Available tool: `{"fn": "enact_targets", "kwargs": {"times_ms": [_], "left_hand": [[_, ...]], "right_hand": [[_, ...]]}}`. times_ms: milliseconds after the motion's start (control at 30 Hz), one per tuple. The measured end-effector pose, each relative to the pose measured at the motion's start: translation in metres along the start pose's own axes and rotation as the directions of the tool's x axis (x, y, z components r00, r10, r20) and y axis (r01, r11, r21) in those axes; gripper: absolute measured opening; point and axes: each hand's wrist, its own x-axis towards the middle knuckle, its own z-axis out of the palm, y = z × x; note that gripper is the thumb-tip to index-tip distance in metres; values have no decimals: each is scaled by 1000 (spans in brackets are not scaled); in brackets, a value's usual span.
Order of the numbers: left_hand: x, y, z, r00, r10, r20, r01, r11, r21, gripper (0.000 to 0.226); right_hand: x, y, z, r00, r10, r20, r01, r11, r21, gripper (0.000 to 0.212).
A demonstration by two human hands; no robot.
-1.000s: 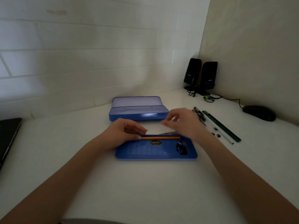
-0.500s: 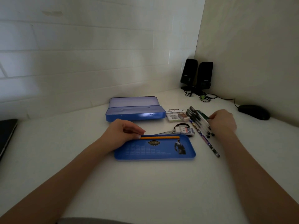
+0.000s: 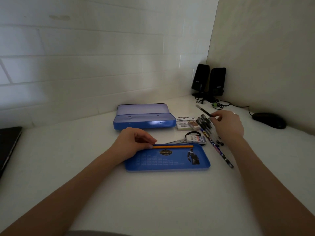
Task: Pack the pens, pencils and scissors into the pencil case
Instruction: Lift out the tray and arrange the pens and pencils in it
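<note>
Foreground: left hand [image 3: 134, 142] pinches the orange pencil [image 3: 173, 147] along the far edge of the blue tray [image 3: 167, 161]; right hand [image 3: 227, 126] grips a black pen [image 3: 203, 111] above the pens [image 3: 207, 126]. An eraser [image 3: 196, 139] reads "28". Near table [image 3: 153, 201] lies open.

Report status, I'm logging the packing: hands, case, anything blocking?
Left hand pinning orange pencil in blue tray. Right hand gripping a black pen over the pen pile. Scissors unpacked, eraser lying on them.
</note>
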Motion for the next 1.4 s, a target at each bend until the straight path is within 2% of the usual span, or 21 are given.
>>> {"fn": "enact_targets", "kwargs": {"times_ms": [133,267,367,467,567,633,733,833,1067,1233,1400], "left_hand": [[0,-2,-6,998,-27,62,30,998,-48,27],[0,-2,-12,993,-37,116,49,994,-102,32],[-1,-4,-21,983,-58,173,83,987,-136,36],[-1,-8,-36,966,-115,230,146,982,-123,40],[-2,-13,-48,959,-146,243,184,973,-142,40],[-2,-15,-51,961,-159,227,195,970,-147,32],[-1,-17,-50,961,-206,183,244,944,-220,17],[0,-16,-48,959,-231,163,263,942,-210,13],[-1,-13,-45,962,-174,212,192,979,-67,29],[-1,-12,-44,969,-146,197,153,988,-19,32],[-1,-11,-41,973,-125,193,124,992,16,28]], "right_hand": [[-6,-15,3,962,-211,175,200,977,78,23],[-16,-33,-9,887,-337,316,241,921,305,26],[-26,-46,-22,759,-454,467,266,871,413,21],[-35,-57,-22,659,-538,526,289,827,483,11],[-48,-67,-14,558,-591,583,364,805,468,6],[-57,-72,-5,510,-595,621,439,801,407,9],[-67,-76,7,498,-573,650,497,804,328,9],[-75,-79,15,529,-560,637,509,810,290,10],[-89,-90,25,585,-605,540,671,735,96,22],[-89,-86,29,620,-582,526,630,769,108,19],[-85,-84,30,604,-555,571,540,813,220,18]]}}
